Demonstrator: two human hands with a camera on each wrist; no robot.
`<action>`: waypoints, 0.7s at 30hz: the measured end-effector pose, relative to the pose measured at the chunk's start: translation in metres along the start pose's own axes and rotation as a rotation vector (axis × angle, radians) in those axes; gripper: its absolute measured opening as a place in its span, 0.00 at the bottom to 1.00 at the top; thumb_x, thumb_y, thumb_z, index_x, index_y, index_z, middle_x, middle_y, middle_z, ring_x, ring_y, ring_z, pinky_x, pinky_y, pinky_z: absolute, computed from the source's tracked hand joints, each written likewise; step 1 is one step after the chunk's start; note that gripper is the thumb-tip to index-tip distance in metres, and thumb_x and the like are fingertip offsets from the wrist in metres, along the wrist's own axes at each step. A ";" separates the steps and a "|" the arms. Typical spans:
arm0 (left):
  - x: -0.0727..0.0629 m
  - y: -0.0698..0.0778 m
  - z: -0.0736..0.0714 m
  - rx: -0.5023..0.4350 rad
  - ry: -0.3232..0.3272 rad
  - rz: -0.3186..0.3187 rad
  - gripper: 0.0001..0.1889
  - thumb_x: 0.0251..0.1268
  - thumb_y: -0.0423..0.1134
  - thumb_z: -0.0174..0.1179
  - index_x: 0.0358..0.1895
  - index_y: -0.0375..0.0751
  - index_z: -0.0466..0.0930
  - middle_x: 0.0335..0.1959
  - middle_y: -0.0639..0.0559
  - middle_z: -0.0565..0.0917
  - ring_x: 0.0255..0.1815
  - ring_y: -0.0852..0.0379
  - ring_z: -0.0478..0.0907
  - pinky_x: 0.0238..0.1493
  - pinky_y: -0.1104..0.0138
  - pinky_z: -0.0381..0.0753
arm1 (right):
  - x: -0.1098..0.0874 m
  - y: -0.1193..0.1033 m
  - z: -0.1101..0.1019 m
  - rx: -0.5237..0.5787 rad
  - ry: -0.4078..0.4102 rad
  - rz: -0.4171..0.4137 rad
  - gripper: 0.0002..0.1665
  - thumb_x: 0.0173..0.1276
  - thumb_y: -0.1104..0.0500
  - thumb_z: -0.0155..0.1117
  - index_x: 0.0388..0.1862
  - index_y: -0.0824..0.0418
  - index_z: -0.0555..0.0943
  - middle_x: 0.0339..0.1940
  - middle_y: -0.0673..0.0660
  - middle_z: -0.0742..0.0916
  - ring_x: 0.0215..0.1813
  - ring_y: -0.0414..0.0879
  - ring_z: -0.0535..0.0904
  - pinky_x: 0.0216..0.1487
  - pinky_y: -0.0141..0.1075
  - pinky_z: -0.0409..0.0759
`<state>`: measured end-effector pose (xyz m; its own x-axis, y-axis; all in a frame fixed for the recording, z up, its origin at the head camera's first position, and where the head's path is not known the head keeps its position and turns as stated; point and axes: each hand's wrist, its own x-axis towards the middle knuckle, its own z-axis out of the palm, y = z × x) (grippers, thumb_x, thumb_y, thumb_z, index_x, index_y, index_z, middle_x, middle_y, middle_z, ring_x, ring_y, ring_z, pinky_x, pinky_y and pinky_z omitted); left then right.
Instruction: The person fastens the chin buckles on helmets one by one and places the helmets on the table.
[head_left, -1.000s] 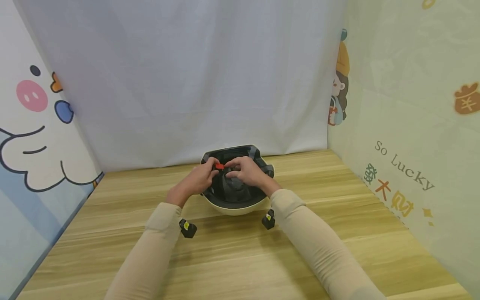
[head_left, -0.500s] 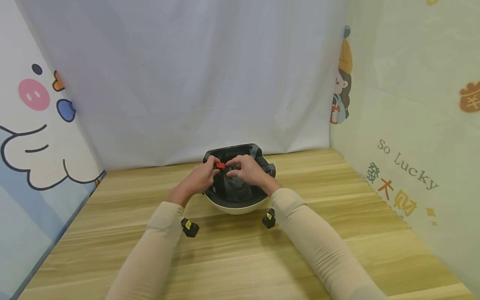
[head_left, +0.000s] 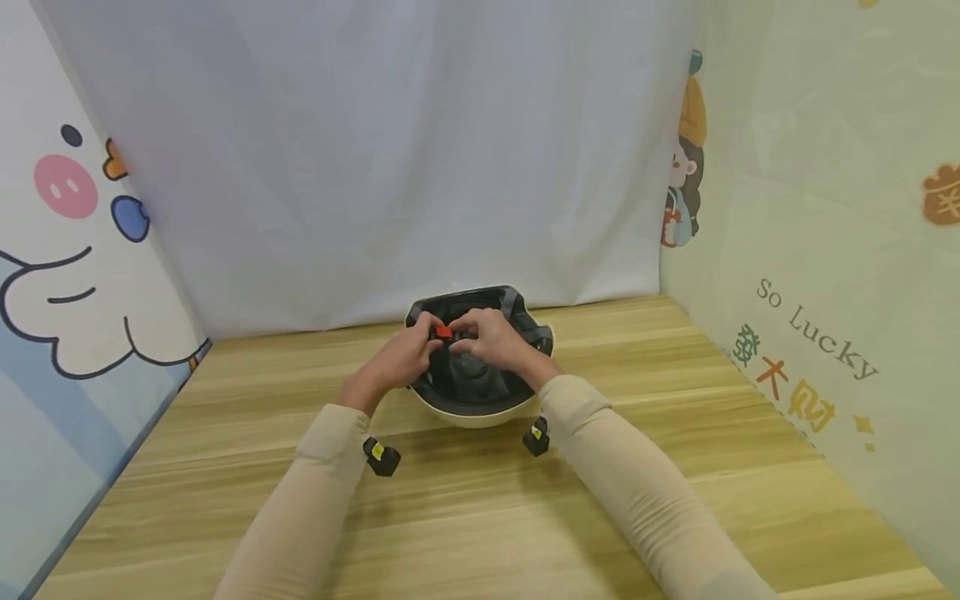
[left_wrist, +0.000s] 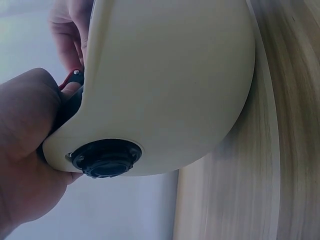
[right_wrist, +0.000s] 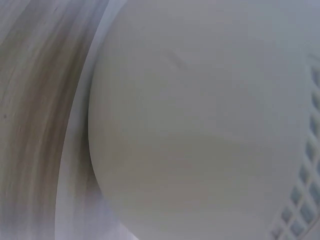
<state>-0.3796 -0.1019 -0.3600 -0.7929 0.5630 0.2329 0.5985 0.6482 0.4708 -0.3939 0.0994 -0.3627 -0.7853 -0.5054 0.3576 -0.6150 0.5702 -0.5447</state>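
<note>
A cream helmet [head_left: 472,421] lies upside down on the wooden table, its black lining [head_left: 468,387] facing up. Over the opening, my left hand [head_left: 401,354] pinches a red and black chin-strap buckle [head_left: 444,332] between thumb and fingers. Facing it from the right, my right hand [head_left: 495,340] pinches the buckle's dark side, which its fingers partly cover. In the left wrist view the shell [left_wrist: 165,85] carries a round black knob [left_wrist: 107,158], and a bit of the buckle [left_wrist: 75,76] shows between the hands. The right wrist view holds only the shell [right_wrist: 200,120] and table.
The wooden table [head_left: 480,517] runs up to a pale curtain [head_left: 390,167] close behind the helmet. Printed cloth walls stand at left [head_left: 45,275] and right [head_left: 810,250]. A black wrist-camera mount [head_left: 382,457] sits under the left wrist, and another mount [head_left: 536,436] under the right.
The fingertips of both hands have drawn slightly closer together at the buckle, and the red piece has shifted a little to the right. The helmet stays in place.
</note>
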 end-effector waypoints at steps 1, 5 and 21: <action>0.000 0.000 0.001 0.002 -0.002 0.002 0.12 0.79 0.30 0.46 0.59 0.31 0.63 0.50 0.32 0.82 0.43 0.43 0.82 0.38 0.57 0.74 | 0.000 0.000 0.000 -0.002 -0.003 0.004 0.21 0.65 0.61 0.73 0.55 0.68 0.84 0.49 0.62 0.86 0.52 0.54 0.83 0.50 0.40 0.82; 0.001 -0.001 0.001 0.010 -0.003 0.001 0.12 0.80 0.31 0.47 0.59 0.32 0.63 0.47 0.33 0.82 0.37 0.46 0.80 0.37 0.58 0.73 | -0.001 0.000 0.001 0.000 0.000 0.003 0.20 0.65 0.62 0.73 0.55 0.68 0.84 0.50 0.62 0.86 0.52 0.54 0.83 0.50 0.40 0.82; -0.001 -0.002 -0.002 0.030 0.008 -0.001 0.13 0.79 0.33 0.49 0.59 0.31 0.62 0.44 0.34 0.81 0.34 0.46 0.77 0.38 0.55 0.74 | 0.000 -0.003 0.001 -0.005 -0.006 -0.016 0.21 0.66 0.62 0.72 0.56 0.67 0.83 0.50 0.62 0.85 0.54 0.54 0.82 0.53 0.40 0.81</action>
<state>-0.3800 -0.1042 -0.3595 -0.7944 0.5582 0.2394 0.6008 0.6639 0.4453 -0.3920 0.0975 -0.3619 -0.7752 -0.5180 0.3615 -0.6275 0.5654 -0.5353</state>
